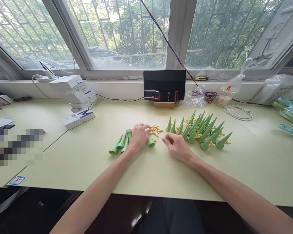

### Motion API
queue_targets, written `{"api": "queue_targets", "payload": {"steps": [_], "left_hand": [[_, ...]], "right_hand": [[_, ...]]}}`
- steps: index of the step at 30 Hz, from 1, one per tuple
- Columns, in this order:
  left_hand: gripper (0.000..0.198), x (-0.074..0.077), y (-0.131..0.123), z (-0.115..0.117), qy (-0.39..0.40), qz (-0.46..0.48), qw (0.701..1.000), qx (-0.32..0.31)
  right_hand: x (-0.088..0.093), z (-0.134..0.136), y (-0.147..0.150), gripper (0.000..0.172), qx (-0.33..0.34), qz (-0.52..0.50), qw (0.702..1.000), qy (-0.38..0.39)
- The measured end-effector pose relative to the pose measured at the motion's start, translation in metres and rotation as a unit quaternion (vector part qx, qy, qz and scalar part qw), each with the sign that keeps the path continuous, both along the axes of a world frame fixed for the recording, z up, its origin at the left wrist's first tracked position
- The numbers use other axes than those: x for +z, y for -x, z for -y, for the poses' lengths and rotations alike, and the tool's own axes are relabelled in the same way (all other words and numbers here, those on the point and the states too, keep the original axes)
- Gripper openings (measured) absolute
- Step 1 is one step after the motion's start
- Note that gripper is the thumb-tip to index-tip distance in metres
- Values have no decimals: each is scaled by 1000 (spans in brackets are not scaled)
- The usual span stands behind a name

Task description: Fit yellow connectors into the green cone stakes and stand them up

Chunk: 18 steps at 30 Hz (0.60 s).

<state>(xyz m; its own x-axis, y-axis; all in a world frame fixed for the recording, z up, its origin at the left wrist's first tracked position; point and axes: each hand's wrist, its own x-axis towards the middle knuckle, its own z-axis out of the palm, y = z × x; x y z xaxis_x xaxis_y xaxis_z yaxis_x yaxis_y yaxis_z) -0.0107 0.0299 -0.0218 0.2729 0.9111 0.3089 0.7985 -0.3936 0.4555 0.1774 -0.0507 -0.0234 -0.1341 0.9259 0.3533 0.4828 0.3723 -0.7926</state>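
My left hand rests on the pale green table, fingers curled over a lying green cone and reaching into a small pile of yellow plastic bits. Several green cones lie side by side just left of that hand. My right hand lies on the table with fingers loosely curled in a pinch; what it holds is too small to make out. Right of it stand several upright green cones with more yellow bits among them.
A dark tablet with a phone in front leans at the window sill. White boxes are stacked back left. A plastic bag and cup, a white cable and teal clips lie at right.
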Motion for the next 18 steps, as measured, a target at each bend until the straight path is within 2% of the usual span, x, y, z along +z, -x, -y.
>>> {"api": "queue_targets", "payload": {"steps": [8, 14, 18], "left_hand": [[21, 0, 0, 1, 5, -8, 1000, 0], [14, 3, 0, 1, 13, 3, 1000, 2], [14, 5, 0, 2, 22, 1, 1000, -6]], "right_hand": [[-1, 0, -1, 26, -4, 0, 1000, 3], [0, 1, -1, 13, 2, -30, 999, 33], [0, 1, -1, 16, -9, -32, 999, 36]]}}
